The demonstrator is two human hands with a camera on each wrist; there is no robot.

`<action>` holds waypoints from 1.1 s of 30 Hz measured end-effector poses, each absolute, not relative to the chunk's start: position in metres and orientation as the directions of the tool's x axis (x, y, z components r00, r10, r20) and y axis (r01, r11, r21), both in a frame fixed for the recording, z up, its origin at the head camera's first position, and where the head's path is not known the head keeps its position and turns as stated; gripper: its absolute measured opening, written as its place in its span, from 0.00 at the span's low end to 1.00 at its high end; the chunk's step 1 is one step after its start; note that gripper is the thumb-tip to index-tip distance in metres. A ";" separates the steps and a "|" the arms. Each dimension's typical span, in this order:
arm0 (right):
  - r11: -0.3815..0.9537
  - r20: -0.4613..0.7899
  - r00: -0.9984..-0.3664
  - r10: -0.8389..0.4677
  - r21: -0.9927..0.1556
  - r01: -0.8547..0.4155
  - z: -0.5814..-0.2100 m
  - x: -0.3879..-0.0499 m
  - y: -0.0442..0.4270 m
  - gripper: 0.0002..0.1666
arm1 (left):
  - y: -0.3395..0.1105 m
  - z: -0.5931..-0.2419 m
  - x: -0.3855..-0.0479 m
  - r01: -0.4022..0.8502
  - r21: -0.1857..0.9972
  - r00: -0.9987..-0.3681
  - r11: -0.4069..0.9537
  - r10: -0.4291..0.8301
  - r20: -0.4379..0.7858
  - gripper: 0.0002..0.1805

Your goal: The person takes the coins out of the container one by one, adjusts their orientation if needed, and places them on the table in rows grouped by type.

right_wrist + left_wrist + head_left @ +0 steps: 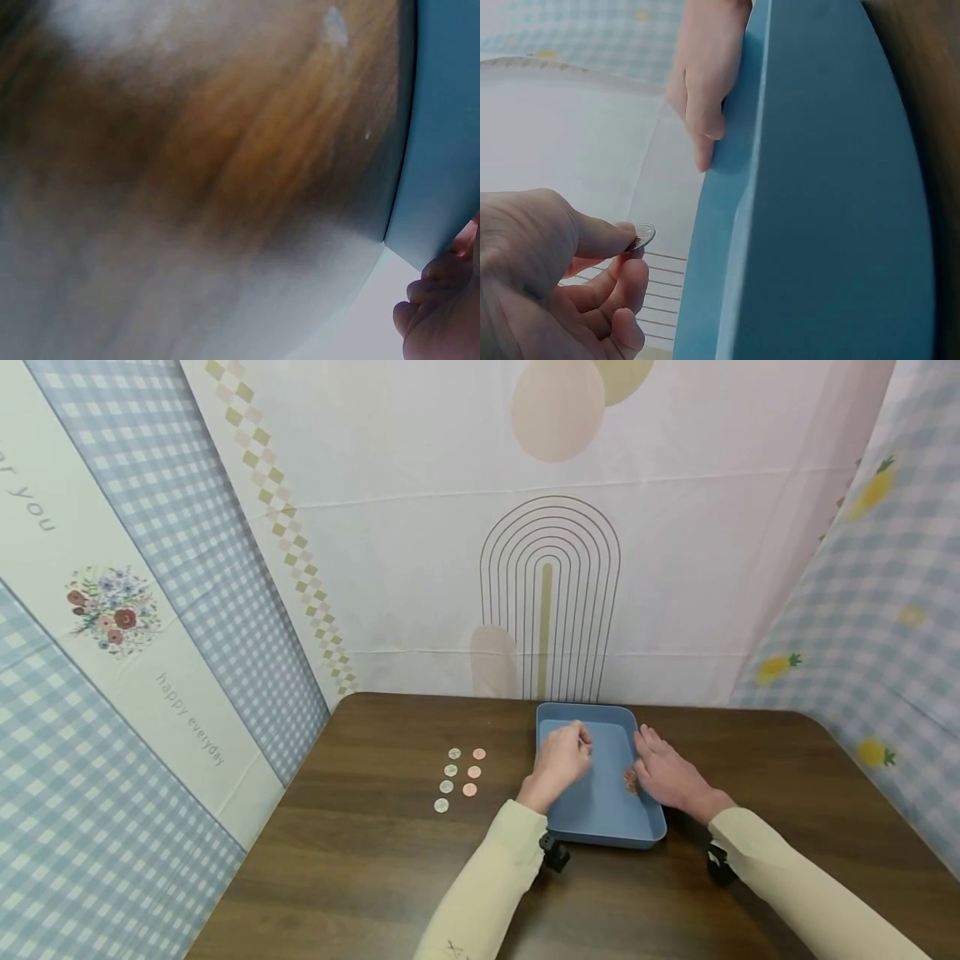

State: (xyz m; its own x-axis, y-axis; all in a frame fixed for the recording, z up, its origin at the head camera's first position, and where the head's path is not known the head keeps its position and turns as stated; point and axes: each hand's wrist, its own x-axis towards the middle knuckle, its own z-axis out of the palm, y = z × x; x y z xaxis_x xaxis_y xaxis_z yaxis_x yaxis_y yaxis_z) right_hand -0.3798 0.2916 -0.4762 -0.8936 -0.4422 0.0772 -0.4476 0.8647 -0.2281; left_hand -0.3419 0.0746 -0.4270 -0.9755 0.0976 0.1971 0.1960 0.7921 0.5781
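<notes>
A blue tray [600, 837] lies on the wooden table, with copper coins [631, 781] inside near its right wall. Above the tray is my left hand [562, 758]; in the left wrist view the thumb and index finger of that hand [562, 270] pinch a silver coin [645, 235]. My right hand [670, 777] rests against the tray's right rim, fingers fairly straight. The right wrist view has part of this hand [446, 304] at the lower right, beside the tray wall [450, 112].
Left of the tray on the table [337, 860], several silver coins [451, 770] stand in a column beside three copper coins [474, 772]. A patterned cloth [405, 585] hangs behind the table, with checked cloth at both sides.
</notes>
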 end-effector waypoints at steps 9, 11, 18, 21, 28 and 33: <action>0.859 0.071 -0.889 -0.453 -0.234 -0.456 -0.476 -0.389 0.293 0.35 | 0.059 -0.434 -0.337 0.186 0.532 -0.978 0.826 0.105 0.178 0.02; 0.857 0.073 -0.888 -0.455 -0.235 -0.458 -0.476 -0.392 0.293 0.35 | 0.056 -0.433 -0.336 0.189 0.522 -0.977 0.832 0.109 0.180 0.02; 0.846 0.092 -0.877 -0.472 -0.232 -0.480 -0.475 -0.403 0.295 0.34 | 0.048 -0.430 -0.336 0.191 0.495 -0.974 0.848 0.101 0.203 0.02; 0.842 0.099 -0.871 -0.482 -0.222 -0.491 -0.475 -0.407 0.296 0.34 | 0.045 -0.428 -0.335 0.199 0.496 -0.971 0.845 0.101 0.219 0.02; 0.840 0.086 -0.865 -0.494 -0.210 -0.501 -0.474 -0.415 0.299 0.34 | 0.038 -0.425 -0.329 0.215 0.500 -0.965 0.839 0.104 0.240 0.02; 0.838 0.080 -0.860 -0.504 -0.195 -0.509 -0.472 -0.419 0.300 0.34 | 0.029 -0.426 -0.324 0.215 0.489 -0.965 0.845 0.108 0.238 0.02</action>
